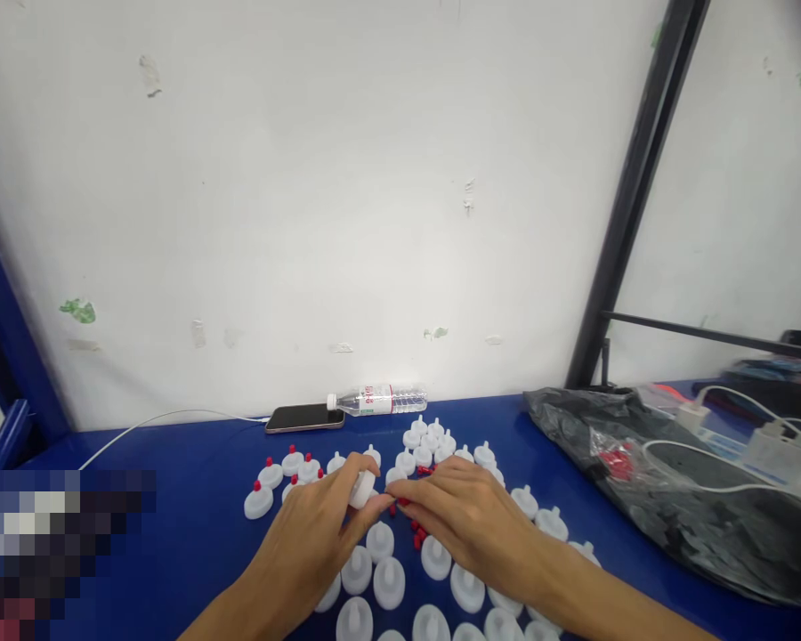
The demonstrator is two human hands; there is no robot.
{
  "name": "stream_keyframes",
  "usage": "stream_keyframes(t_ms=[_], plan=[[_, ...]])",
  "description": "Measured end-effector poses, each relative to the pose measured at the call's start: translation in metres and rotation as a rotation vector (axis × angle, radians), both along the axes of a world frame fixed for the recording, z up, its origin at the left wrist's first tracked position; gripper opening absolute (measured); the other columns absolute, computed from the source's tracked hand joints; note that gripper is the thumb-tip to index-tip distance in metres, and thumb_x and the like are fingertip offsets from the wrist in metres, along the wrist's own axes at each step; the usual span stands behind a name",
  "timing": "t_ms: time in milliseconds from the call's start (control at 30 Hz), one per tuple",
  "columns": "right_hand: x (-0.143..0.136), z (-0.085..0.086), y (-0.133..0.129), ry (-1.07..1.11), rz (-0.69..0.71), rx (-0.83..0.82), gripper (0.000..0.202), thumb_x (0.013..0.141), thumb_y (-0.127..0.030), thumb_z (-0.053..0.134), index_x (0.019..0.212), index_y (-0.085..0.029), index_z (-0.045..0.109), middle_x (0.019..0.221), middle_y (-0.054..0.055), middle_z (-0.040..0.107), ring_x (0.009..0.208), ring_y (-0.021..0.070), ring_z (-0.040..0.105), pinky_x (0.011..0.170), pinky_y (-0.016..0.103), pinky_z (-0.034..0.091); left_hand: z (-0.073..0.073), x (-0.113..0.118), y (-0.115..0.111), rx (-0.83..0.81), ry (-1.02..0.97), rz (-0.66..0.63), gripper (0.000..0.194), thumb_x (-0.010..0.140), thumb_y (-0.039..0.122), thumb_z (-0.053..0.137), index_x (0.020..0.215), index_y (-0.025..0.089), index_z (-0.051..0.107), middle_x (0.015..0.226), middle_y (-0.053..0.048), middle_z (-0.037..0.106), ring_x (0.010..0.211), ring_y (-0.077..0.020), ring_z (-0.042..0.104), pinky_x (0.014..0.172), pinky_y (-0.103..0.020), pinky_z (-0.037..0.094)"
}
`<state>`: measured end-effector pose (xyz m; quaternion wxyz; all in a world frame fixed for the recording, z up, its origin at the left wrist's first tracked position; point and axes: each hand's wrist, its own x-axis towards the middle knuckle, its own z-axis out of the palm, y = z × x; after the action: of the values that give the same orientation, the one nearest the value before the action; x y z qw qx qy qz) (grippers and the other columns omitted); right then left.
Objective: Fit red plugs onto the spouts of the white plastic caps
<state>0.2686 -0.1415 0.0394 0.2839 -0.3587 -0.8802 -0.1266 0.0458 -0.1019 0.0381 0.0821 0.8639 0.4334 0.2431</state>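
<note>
My left hand (pixel 320 521) is closed around a white plastic nozzle cap (pixel 362 489), tilted between thumb and fingers. Beside it my right hand (pixel 464 512) has its thumb and forefinger pinched together, close to the left thumb tip. What the right fingertips hold, if anything, is too small to make out. Small red tips (pixel 418 535) lie loose in a pile under and around the right hand. Many white nozzle caps without red tips (pixel 389 583) stand around both hands. To the left stand several white caps with red tips on them (pixel 259 500).
A clear plastic bottle (pixel 377 400) lies by the wall, next to a phone (pixel 305 418) on a white cable. Black plastic sheeting (pixel 614 507) covers the right side of the blue table (pixel 193 534), with a power strip (pixel 740 450) and chargers on it. A dark post (pixel 631 205) rises behind.
</note>
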Motion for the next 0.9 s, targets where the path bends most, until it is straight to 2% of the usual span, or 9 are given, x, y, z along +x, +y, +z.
stream_keyframes(t_ms=[100,200,267,467,733,900], plan=[[-0.0004,0.0017,-0.0012,0.012,0.057,0.037,0.022,0.104,-0.02,0.045,0.122,-0.02,0.057,0.079,0.0,0.069,0.07,0.0125,0.063,0.073,0.027,0.044,-0.0042,-0.0008,-0.0002,0.078,0.069,-0.017,0.025,0.102,0.049,0.039,0.112,0.029,0.052,0.062,0.007,0.066,0.053,-0.0194,0.066,0.055,-0.027,0.038],[-0.0005,0.0017,-0.002,0.034,0.098,0.061,0.02,0.103,-0.02,0.046,0.12,-0.02,0.057,0.078,-0.001,0.067,0.07,0.0122,0.061,0.075,0.027,0.044,-0.0081,-0.0011,0.0001,0.183,0.1,-0.05,0.024,0.102,0.049,0.039,0.113,0.031,0.051,0.083,0.004,0.076,0.066,-0.0226,0.073,0.058,-0.029,0.042],[-0.0012,0.0018,-0.0027,0.033,0.116,0.051,0.02,0.103,-0.019,0.047,0.121,-0.02,0.056,0.078,-0.001,0.066,0.07,0.0123,0.06,0.076,0.028,0.044,-0.0097,-0.0006,0.0002,0.214,0.098,-0.067,0.022,0.103,0.047,0.04,0.114,0.031,0.05,0.093,0.004,0.078,0.075,-0.0239,0.076,0.06,-0.03,0.045],[-0.0039,0.0015,-0.0057,-0.009,0.134,-0.004,0.02,0.102,-0.019,0.045,0.121,-0.021,0.053,0.079,-0.001,0.065,0.07,0.0131,0.058,0.078,0.029,0.042,-0.011,0.0023,-0.0003,0.213,0.116,-0.094,0.016,0.102,0.039,0.045,0.114,0.029,0.05,0.101,0.003,0.078,0.079,-0.0234,0.076,0.061,-0.03,0.048],[-0.0011,0.0025,-0.0061,-0.01,0.139,0.043,0.022,0.101,-0.017,0.047,0.121,-0.021,0.053,0.082,-0.001,0.066,0.071,0.0129,0.057,0.076,0.029,0.041,-0.0082,0.0015,-0.0021,0.235,0.161,-0.053,0.02,0.101,0.029,0.044,0.121,0.028,0.049,0.118,-0.001,0.075,0.086,-0.0256,0.077,0.064,-0.034,0.056],[-0.0019,0.0003,-0.0053,-0.01,0.149,0.069,0.021,0.1,-0.016,0.049,0.119,-0.02,0.055,0.08,-0.001,0.066,0.07,0.0133,0.056,0.075,0.029,0.041,-0.0089,0.0023,-0.0041,0.196,0.147,-0.065,0.02,0.102,0.028,0.042,0.121,0.03,0.046,0.113,0.003,0.076,0.079,-0.0249,0.077,0.064,-0.037,0.055]])
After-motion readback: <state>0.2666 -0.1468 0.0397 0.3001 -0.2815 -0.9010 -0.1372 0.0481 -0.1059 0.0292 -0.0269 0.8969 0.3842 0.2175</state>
